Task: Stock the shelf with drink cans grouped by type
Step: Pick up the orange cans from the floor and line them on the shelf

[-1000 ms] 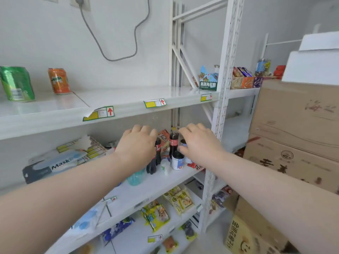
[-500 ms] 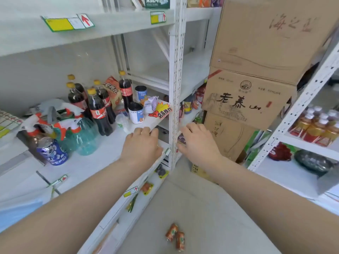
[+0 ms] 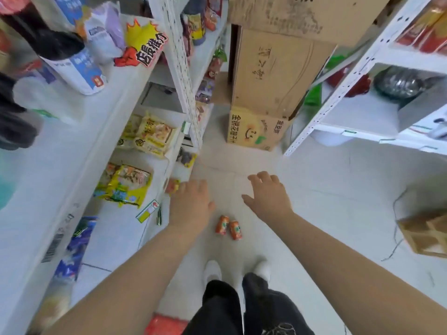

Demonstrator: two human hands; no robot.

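Note:
Two orange drink cans (image 3: 228,227) lie side by side on the pale floor, just ahead of my white shoes (image 3: 212,270). My left hand (image 3: 191,204) hangs above and to the left of them, fingers spread and empty. My right hand (image 3: 267,197) reaches out above and to the right of the cans, also open and holding nothing. Neither hand touches the cans. The white shelf unit (image 3: 96,131) runs along my left side.
Yellow snack packets (image 3: 147,134) lie on the lower shelves at left, bottles and a white-blue can (image 3: 77,71) higher up. Stacked cardboard boxes (image 3: 273,76) stand ahead. A second white rack (image 3: 362,126) is at right, and a small brown box (image 3: 425,233) at the right edge.
My view has tilted down from the shelves to the floor. Both hands dropped from shelf level towards the two orange cans, which now lie between my hands and feet.

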